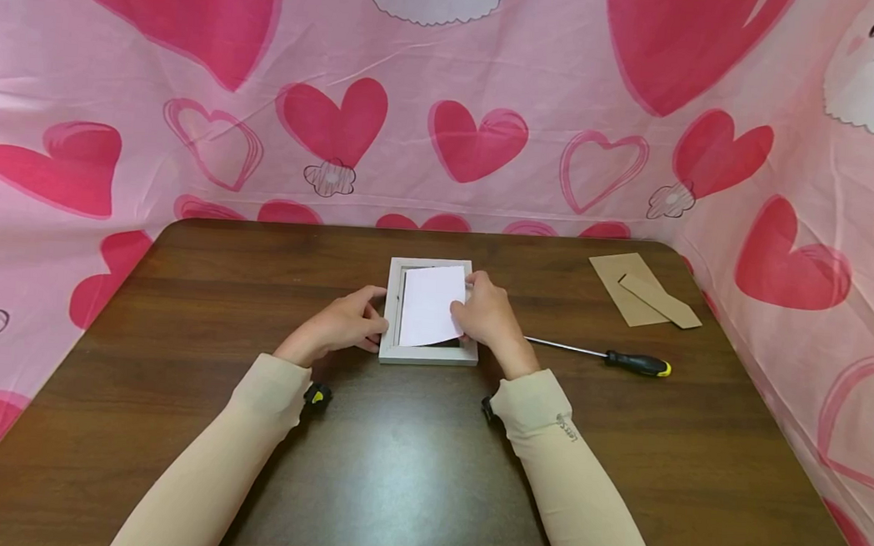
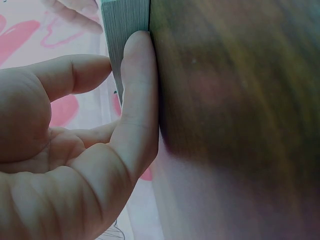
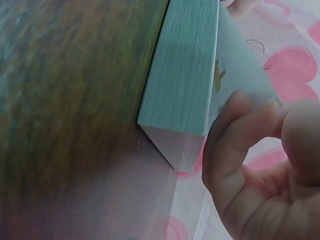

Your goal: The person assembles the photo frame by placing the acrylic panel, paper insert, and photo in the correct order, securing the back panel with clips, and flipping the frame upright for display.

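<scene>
A whitish picture frame point(image 1: 428, 355) lies flat on the brown table, with a white paper sheet point(image 1: 431, 306) slanted over its opening. The sheet's right side is raised above the frame, and a dark strip shows under its lower edge. My right hand point(image 1: 489, 311) pinches the sheet at its right edge, thumb on top; in the right wrist view, the curled fingers point(image 3: 235, 135) are beside the frame's thick side wall point(image 3: 180, 70). At the frame's left side, my left hand point(image 1: 344, 322) holds the edge. One finger point(image 2: 140, 85) lies along the outer wall there.
Right of the hands lies a screwdriver point(image 1: 638, 363) with a black and yellow handle, its shaft toward the right wrist. A brown backing board point(image 1: 625, 276) with a stand leg point(image 1: 661, 302) is at the far right. Pink heart-patterned cloth point(image 1: 404, 196) hangs behind the table.
</scene>
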### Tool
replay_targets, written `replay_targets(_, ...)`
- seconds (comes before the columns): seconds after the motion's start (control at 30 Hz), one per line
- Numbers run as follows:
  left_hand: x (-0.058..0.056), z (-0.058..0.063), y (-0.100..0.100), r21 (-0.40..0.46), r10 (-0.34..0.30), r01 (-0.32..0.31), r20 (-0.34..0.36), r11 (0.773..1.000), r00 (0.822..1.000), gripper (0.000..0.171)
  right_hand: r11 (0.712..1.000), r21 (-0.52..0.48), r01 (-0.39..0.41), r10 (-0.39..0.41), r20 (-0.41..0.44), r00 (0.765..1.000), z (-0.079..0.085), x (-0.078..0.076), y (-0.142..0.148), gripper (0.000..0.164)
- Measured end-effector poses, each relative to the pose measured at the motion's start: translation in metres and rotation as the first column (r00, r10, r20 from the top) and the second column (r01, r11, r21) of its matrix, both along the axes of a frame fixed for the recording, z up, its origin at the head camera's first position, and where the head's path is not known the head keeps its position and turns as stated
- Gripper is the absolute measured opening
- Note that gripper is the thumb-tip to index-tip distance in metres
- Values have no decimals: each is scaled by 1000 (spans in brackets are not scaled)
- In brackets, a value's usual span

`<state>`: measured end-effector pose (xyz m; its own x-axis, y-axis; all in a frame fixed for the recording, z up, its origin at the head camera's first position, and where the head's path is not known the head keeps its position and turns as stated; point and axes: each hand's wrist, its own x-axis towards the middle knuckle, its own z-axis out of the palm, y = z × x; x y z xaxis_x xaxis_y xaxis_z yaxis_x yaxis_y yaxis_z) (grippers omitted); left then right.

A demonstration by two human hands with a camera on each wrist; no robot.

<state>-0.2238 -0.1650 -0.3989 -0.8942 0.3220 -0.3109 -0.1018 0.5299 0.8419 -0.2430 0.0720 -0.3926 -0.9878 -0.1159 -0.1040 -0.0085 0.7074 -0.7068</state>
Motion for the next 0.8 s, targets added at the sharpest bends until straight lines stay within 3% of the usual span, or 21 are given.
replay_targets(0.33,-1,-2,-3,-6,-8,8,4,1000,1000,62,990,100,-101,110,-84,990,-1,-1,2,45)
replay_targets(0.8,0,-1,-3,-3,-13,13,2,1000,1000,62,970,167,-174,192,-98,976,-4,-1,3,47)
